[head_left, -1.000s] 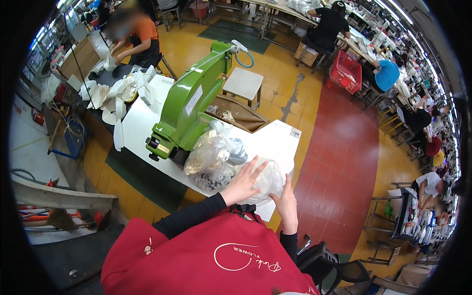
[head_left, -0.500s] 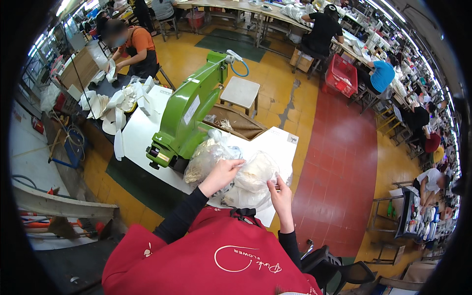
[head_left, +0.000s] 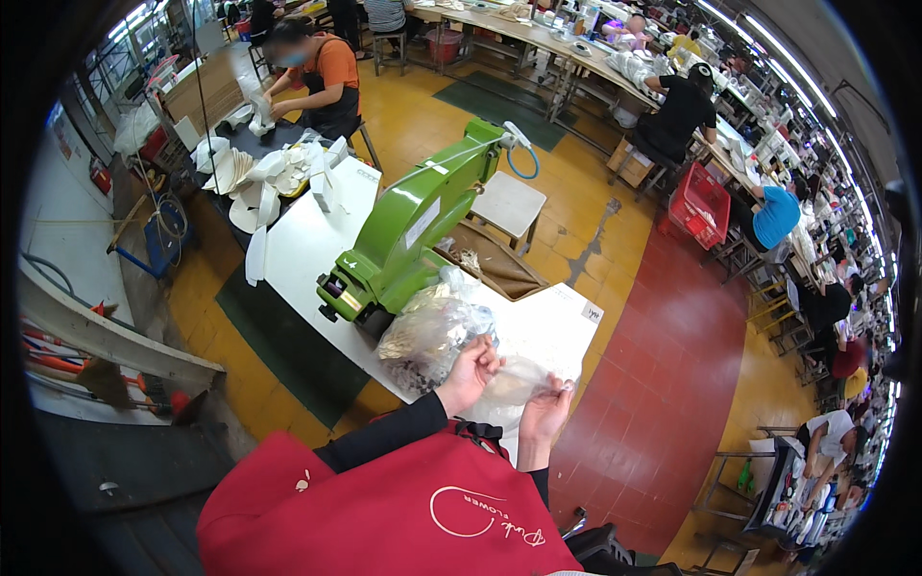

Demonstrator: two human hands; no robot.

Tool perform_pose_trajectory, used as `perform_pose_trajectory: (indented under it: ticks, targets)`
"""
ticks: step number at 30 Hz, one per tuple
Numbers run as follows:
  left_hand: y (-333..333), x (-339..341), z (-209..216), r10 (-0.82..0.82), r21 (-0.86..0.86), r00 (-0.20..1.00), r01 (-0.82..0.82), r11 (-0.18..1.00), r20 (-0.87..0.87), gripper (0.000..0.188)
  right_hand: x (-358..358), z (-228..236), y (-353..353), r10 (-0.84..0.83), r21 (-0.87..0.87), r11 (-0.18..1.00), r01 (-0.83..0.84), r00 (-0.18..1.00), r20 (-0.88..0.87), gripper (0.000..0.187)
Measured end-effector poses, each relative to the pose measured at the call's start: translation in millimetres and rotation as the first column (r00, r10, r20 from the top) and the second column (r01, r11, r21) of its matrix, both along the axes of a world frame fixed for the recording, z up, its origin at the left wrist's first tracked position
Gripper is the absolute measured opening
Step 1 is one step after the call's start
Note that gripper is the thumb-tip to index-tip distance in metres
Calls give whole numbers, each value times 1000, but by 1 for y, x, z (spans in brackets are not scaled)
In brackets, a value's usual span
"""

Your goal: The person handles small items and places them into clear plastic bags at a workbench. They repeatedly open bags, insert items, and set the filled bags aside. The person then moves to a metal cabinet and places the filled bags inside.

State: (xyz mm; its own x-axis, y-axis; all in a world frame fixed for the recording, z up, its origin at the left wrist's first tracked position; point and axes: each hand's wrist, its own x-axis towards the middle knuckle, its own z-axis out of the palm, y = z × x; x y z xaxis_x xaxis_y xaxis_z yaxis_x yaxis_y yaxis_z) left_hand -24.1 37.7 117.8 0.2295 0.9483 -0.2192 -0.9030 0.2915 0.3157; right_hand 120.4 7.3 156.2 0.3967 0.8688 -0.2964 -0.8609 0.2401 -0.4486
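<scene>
My left hand (head_left: pixel 471 372) and my right hand (head_left: pixel 545 411) both grip a clear plastic bag (head_left: pixel 514 382) with pale flat pieces inside, held just above the near edge of a white table (head_left: pixel 298 240). A larger clear bag (head_left: pixel 432 331) full of pale pieces lies on the table right beside my left hand. Behind that bag stands a big green machine (head_left: pixel 408 230) with its head pointing toward me. I wear black sleeves and a red apron (head_left: pixel 394 509).
Stacks of white cut pieces (head_left: pixel 259 178) lie at the table's far end, where a person in an orange top (head_left: pixel 322 72) works. A small stool (head_left: pixel 509 204) and a brown box (head_left: pixel 495 269) stand behind the machine. More seated workers and a red crate (head_left: pixel 704 204) line the right.
Both hands have drawn the small bag nearer to my body, and the view has shifted so the table sits higher and further left.
</scene>
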Motion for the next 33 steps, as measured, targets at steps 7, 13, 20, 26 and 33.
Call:
perform_pose_trajectory:
  ticks: [7, 13, 20, 26, 33]
  targets:
    - [-6, -1, 32, -429, 8, 902, 430, 903, -52, 27, 16, -22, -18, 286, -3, 951, -309, 879, 382, 17]
    - [-2, 5, 41, -567, 1, 471, 769, 639, -675, 45, -8, 17, -13, 340, -197, 940, -277, 754, 562, 75]
    - [1, 3, 18, -453, -90, 736, 476, 875, -504, 25, 2, -17, -11, 394, -165, 875, -455, 474, 787, 40]
    - [-4, 9, 5, -343, -85, 638, 398, 913, -690, 31, -12, -5, -17, 315, -251, 931, -265, 239, 918, 15]
    - [-20, 22, 21, 77, 237, 471, 291, 927, -879, 19, -8, -41, -7, 377, -244, 923, -299, 833, 404, 8]
